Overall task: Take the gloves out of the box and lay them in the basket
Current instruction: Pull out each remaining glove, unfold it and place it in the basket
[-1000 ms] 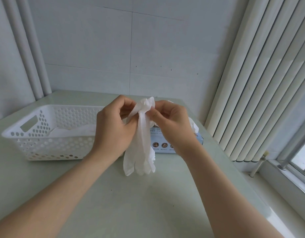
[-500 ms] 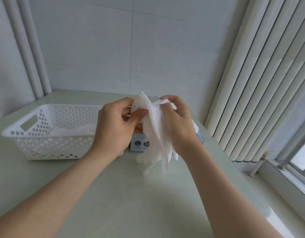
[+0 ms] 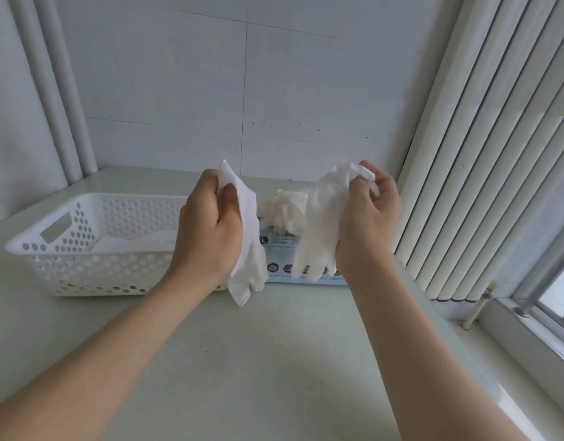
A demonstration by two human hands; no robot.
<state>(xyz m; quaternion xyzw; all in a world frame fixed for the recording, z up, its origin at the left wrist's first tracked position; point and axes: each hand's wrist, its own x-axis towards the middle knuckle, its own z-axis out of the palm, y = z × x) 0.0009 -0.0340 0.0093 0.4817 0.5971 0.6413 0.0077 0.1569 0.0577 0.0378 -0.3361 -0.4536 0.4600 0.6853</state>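
My left hand [image 3: 210, 227] grips one white glove [image 3: 247, 249] by its cuff, and the glove's fingers hang down in front of the basket's right end. My right hand [image 3: 368, 214] pinches a second white glove [image 3: 322, 224] by its cuff, and it hangs in front of the pale blue glove box [image 3: 279, 275]. More crumpled gloves [image 3: 283, 211] stick out of the box top between my hands. The white perforated basket [image 3: 83, 265] stands at the left with white gloves [image 3: 131, 243] lying inside.
The pale green table [image 3: 242, 361] stretches toward me. A tiled wall [image 3: 210, 90] stands behind the table, two white pipes [image 3: 54, 90] run down at the back left, and vertical blinds [image 3: 484, 154] with a window sill [image 3: 528, 338] lie to the right.
The two gloves were bunched together between both hands. My hands have pulled apart, the left going left and the right going right, each now holding one glove.
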